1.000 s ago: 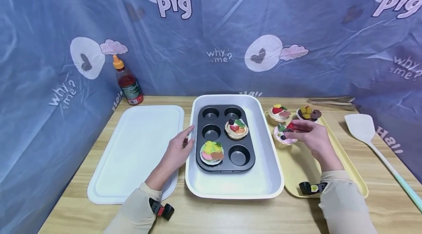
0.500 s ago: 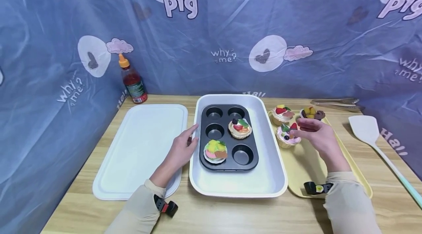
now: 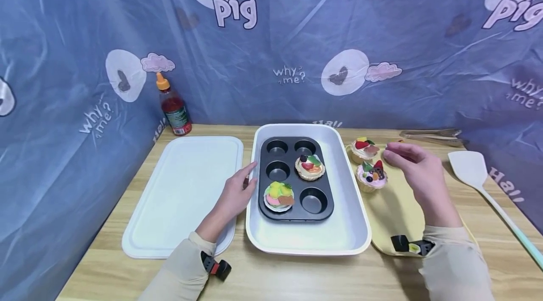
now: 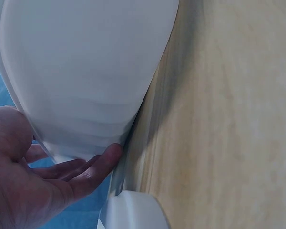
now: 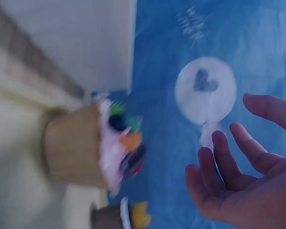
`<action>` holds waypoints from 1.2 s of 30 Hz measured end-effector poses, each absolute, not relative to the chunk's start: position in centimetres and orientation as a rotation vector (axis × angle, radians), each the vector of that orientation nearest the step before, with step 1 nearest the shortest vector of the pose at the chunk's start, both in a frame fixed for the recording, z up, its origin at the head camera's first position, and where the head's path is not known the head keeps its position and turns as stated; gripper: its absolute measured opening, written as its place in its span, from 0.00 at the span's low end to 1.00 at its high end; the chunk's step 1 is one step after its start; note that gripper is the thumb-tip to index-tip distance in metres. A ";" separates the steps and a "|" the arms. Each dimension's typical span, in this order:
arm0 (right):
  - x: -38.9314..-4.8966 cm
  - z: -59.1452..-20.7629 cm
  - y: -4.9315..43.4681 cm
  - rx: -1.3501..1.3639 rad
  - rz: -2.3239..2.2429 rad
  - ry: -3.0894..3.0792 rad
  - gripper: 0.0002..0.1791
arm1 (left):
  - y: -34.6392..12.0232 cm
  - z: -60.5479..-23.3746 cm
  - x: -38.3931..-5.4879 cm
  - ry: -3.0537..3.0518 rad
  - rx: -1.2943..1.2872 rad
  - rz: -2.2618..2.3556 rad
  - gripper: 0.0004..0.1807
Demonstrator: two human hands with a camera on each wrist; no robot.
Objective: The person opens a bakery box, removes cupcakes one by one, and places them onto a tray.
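My right hand (image 3: pixel 417 176) hovers over the yellow tray (image 3: pixel 396 225), fingers loosely spread and holding nothing. Just left of it stands a cupcake with pink cream and berries (image 3: pixel 371 176), upright on the tray; the right wrist view shows a gap between the fingers and this cupcake (image 5: pixel 76 148). Behind it sits a fruit-topped cupcake (image 3: pixel 364 149). A dark cupcake with yellow fruit (image 5: pixel 142 214) is mostly hidden by the hand in the head view. My left hand (image 3: pixel 235 192) touches the outer side of the white basin (image 3: pixel 349 239) with extended fingers (image 4: pixel 97 169).
Inside the basin lies a black muffin pan (image 3: pixel 297 214) with two fruit tarts, one yellow-topped (image 3: pixel 278 196), one berry-topped (image 3: pixel 310 167). A white board (image 3: pixel 182 197) lies left, a sauce bottle (image 3: pixel 176 112) behind it. Tongs (image 3: pixel 432 136) and a white spatula (image 3: pixel 468 167) lie right.
My right hand has come off the pink-cream cupcake and moved back to the right, over the dark cupcake. The left hand stays at the basin. The head view has shifted slightly.
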State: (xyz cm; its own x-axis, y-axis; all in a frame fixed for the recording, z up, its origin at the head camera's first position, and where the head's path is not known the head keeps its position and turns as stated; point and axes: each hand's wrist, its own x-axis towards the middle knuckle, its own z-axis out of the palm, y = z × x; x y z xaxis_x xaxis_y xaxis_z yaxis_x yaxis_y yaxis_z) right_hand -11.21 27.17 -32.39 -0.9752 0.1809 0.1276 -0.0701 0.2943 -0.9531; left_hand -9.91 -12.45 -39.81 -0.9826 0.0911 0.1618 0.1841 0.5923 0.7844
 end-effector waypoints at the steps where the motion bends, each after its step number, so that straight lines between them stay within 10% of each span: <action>1: -11.1 -32.1 26.8 -0.078 1.796 -2.305 0.09 | -12.4 -39.8 -9.8 -2.711 -0.234 -1.358 0.27; 36: -16.1 -35.2 13.1 -0.021 1.739 -2.648 0.31 | -12.4 -39.7 -9.8 -2.694 -0.233 -1.369 0.27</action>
